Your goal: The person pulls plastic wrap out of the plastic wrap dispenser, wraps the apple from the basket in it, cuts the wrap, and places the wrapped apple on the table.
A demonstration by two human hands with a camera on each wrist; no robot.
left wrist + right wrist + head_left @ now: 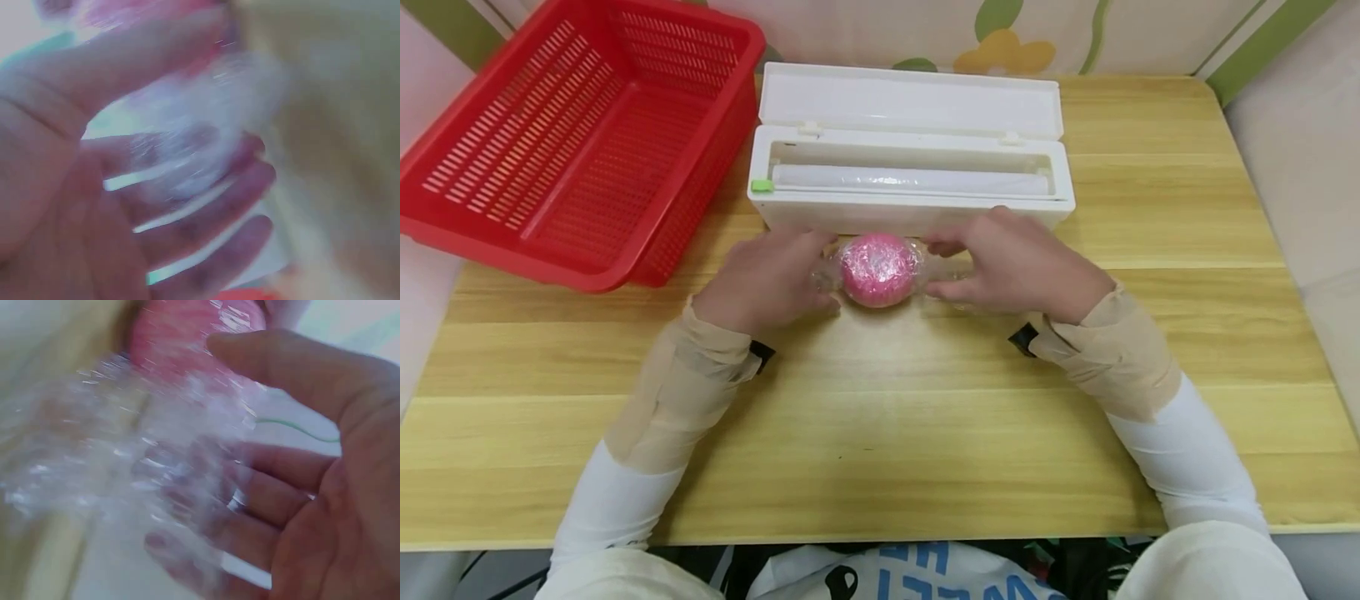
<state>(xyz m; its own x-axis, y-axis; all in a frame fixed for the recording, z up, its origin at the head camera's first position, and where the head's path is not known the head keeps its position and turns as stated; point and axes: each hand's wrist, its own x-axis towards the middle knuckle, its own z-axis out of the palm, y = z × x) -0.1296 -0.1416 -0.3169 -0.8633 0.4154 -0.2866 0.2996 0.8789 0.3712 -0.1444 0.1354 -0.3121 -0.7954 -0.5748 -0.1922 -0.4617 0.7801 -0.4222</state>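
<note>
Both hands are at the middle of the frame, one on each side of a single pink ball [878, 269] that lies on the wooden table [880, 417], just in front of the white dispenser box [910, 179]. Clear cling film [156, 456] covers the ball. The left hand [767, 279] has its fingers curled around the bunched film end on its side; the left wrist view shows film lying across these fingers [206, 206]. The right hand [1015, 267] pinches the other film end between thumb and fingers. I judge that the hands hold the two ends so that the film stays tight around the ball.

To count: one ball, one dispenser box with its lid open and one roll [910, 179] inside, and one red basket [572, 133] at the upper left of the frame, tilted with one edge resting on the table.
</note>
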